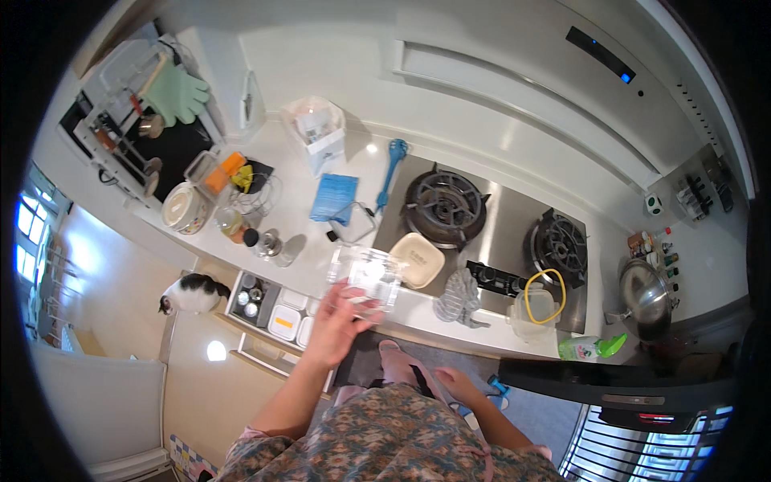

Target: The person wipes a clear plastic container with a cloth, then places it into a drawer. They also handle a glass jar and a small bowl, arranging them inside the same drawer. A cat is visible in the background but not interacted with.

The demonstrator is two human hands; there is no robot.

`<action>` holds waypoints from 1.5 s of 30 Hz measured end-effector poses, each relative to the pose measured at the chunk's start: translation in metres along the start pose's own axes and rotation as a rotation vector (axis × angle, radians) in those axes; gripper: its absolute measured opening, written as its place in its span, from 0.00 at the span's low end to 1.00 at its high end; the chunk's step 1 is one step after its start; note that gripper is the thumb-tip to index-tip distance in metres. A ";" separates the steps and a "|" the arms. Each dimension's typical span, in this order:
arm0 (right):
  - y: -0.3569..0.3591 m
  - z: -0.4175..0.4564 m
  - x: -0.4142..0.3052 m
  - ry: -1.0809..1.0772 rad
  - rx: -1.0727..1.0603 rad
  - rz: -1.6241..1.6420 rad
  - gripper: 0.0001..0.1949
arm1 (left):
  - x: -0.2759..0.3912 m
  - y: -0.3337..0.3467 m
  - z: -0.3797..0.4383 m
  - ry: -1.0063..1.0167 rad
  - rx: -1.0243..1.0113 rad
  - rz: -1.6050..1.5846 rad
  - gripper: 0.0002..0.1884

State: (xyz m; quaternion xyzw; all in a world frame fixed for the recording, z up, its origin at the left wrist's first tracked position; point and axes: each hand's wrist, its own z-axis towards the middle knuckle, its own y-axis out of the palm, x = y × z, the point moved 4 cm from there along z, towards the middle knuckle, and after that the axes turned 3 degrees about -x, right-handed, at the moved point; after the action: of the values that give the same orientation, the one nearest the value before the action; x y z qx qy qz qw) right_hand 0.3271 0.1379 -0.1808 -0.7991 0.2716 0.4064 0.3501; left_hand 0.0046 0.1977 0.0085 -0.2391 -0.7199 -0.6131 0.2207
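My left hand (337, 328) grips a clear plastic container (367, 271), tilted over the counter's front edge and glaring with reflected light. Right beyond it, a cream plastic lid (418, 260) lies across the front corner of the steel gas hob (497, 235). Low beside my body, well below the counter, hangs my right hand (456, 384); I see nothing in it. A blue folded cloth (334, 197) and a wire-framed item with black ends (352, 222) rest behind the container. Under my left forearm, an open drawer (256, 301) holds jars and white-lidded boxes.
Glass bottles (271, 244) stand left on the counter. A grey striped cloth (459, 298), a clear box with a yellow ring (533, 313) and a green-topped spray bottle (593, 347) line the hob's front. A black-and-white cat (194, 293) is by the drawer.
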 end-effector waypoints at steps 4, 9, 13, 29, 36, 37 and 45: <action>0.048 -0.067 0.063 0.439 0.021 0.067 0.24 | -0.001 0.034 -0.031 0.046 -0.291 -0.042 0.31; 0.129 -0.143 0.085 0.473 -0.012 0.240 0.27 | -0.007 0.059 -0.078 0.044 -0.344 -0.007 0.30; 0.190 -0.183 0.141 0.398 0.112 0.283 0.29 | -0.022 0.075 -0.107 -0.009 -0.347 0.010 0.29; 0.197 -0.294 0.204 0.575 0.036 0.255 0.29 | 0.045 0.074 -0.105 0.656 -0.001 0.851 0.14; 0.221 -0.354 0.307 0.852 0.293 0.513 0.29 | 0.077 0.147 -0.173 1.695 0.627 1.024 0.18; 0.217 -0.359 0.317 0.889 0.334 0.544 0.30 | 0.041 0.152 -0.172 1.675 0.367 1.320 0.17; 0.123 -0.406 0.244 0.560 0.265 0.037 0.24 | -0.147 0.230 -0.196 1.069 -0.737 1.423 0.15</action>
State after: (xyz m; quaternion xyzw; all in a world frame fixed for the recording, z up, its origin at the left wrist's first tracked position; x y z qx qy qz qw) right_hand 0.5528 -0.2898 -0.2551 -0.8222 0.4228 0.1378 0.3554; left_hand 0.2671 0.0241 0.1269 -0.3632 0.0271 -0.5514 0.7505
